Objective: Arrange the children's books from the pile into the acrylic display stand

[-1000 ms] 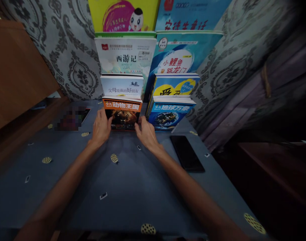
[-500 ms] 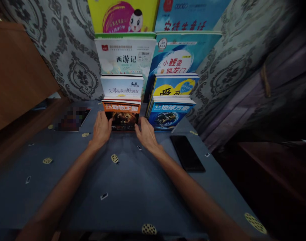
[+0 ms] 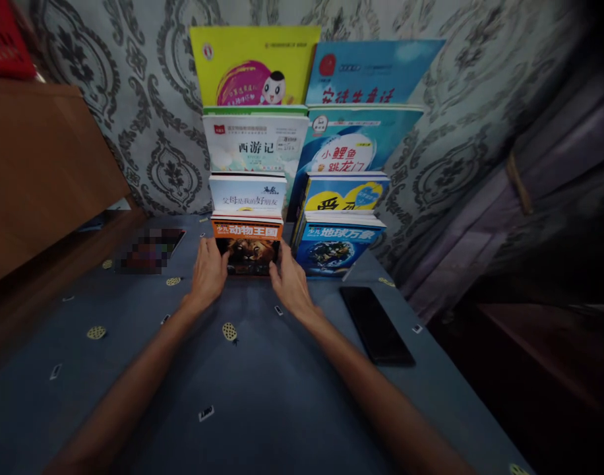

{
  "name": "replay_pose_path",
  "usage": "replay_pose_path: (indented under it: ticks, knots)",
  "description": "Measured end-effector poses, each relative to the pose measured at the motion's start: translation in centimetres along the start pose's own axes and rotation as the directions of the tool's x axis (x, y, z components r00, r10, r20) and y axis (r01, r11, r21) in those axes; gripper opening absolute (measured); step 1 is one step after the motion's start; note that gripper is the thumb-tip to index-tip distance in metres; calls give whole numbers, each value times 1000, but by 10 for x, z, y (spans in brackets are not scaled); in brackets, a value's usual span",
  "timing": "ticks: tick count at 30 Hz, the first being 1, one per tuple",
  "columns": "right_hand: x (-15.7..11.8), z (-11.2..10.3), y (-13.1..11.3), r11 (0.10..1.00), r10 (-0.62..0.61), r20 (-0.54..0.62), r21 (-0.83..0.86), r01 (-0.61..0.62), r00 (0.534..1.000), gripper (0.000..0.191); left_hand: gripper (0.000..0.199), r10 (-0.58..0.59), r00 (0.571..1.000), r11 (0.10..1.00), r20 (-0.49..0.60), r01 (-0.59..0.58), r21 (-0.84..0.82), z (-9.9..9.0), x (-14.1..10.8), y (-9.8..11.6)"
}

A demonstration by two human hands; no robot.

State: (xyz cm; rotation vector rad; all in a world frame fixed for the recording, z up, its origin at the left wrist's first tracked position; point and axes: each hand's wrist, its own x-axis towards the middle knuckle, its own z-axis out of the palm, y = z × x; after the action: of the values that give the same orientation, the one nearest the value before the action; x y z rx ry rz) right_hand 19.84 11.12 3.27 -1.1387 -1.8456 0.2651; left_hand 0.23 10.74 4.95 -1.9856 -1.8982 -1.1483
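Note:
An orange-and-black book with a lion on its cover [image 3: 247, 254] stands upright at the front of the left row of books. My left hand [image 3: 210, 270] grips its left edge, thumb on the cover. On its right edge is my right hand [image 3: 289, 280], closed on it the same way, fingers partly hidden behind. Just behind stands a white book [image 3: 247, 191], then a pale green book [image 3: 255, 142] and a tall yellow book [image 3: 255, 63]. Beside my right hand a blue book with a globe [image 3: 334, 254] fronts the right row.
Behind the globe book stand a yellow-and-blue book [image 3: 341, 191], a teal book [image 3: 351, 138] and a blue book [image 3: 376, 69]. A black phone [image 3: 376, 326] lies on the blue tablecloth [image 3: 252, 402]. A blurred-out item [image 3: 148, 251] lies left, near a brown box [image 3: 49, 165]. Patterned wall behind.
The camera view has tilted up, so the books sit lower in view and the tops of the rear ones show. Both hands stay on the lion book's edges.

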Motion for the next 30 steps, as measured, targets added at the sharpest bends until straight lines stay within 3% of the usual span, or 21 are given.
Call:
replay_pose_path:
  ticks: [21, 30]
  knots:
    - [5, 8, 0, 998, -37, -70, -44, 34, 997, 61, 13, -26, 999, 999, -32, 28, 39, 4, -1, 6]
    - [8, 5, 3, 999, -46, -69, 18, 48, 997, 55, 15, -24, 999, 996, 46, 20, 89, -5, 1, 5]
